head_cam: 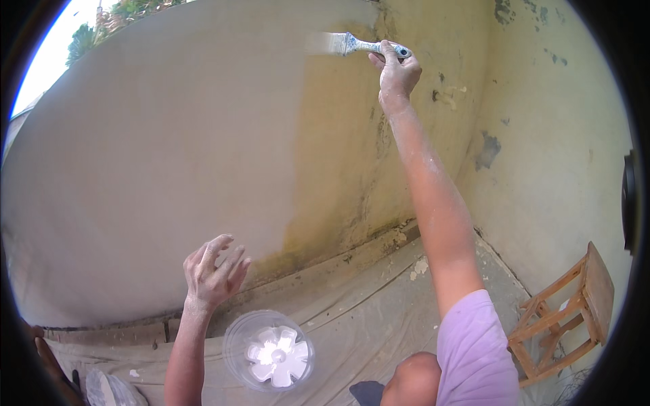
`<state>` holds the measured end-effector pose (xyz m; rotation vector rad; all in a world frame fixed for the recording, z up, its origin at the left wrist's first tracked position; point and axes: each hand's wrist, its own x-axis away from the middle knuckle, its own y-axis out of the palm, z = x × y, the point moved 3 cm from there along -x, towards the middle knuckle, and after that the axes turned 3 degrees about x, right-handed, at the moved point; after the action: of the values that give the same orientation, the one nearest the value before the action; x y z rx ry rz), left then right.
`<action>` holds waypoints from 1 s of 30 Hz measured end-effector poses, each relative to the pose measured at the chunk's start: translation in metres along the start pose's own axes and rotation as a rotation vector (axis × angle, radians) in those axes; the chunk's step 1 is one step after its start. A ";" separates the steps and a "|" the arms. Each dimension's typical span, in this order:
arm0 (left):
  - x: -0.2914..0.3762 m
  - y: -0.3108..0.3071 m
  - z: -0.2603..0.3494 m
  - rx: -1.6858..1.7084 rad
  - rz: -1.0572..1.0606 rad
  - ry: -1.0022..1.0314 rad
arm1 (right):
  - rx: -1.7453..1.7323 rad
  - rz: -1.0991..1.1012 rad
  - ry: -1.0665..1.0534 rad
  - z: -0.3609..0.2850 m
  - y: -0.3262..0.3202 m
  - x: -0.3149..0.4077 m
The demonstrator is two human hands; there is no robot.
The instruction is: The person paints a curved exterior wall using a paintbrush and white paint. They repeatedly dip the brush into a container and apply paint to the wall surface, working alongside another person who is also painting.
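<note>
My right hand [400, 73] grips the handle of a paint-spattered flat paintbrush [350, 43], arm stretched up toward the wall. The whitish bristles point left, at the border between freshly coated pale paint [203, 127] and the bare, stained yellow wall [345, 137]. With its fingers apart and slightly curled, my left hand [216, 269] holds nothing, in front of the lower painted wall; whether it touches the wall I cannot tell. Below and right of that hand stands a clear plastic container [238, 373] with a flower-shaped base, coated inside with white paint [279, 355].
A wooden stool [563, 314] lies tipped against the right-hand wall [548, 203], which has peeling patches. A wrinkled sheet [355, 325] covers the floor. At lower left is a greyish plastic-like bundle [111, 388]. My knee [414, 380] shows at the bottom.
</note>
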<state>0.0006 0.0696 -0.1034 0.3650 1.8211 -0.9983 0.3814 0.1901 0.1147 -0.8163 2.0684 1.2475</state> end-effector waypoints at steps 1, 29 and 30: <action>0.003 0.000 -0.001 -0.005 -0.006 -0.001 | 0.113 0.031 -0.058 0.001 -0.006 -0.003; 0.006 -0.001 -0.010 -0.047 0.017 0.054 | 0.596 0.098 -0.683 -0.045 0.000 -0.013; 0.006 0.001 -0.009 -0.045 0.017 0.057 | 0.634 0.011 -0.636 -0.047 0.003 -0.008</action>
<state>-0.0069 0.0759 -0.1079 0.3843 1.8859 -0.9427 0.3758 0.1506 0.1405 -0.0891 1.7542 0.6505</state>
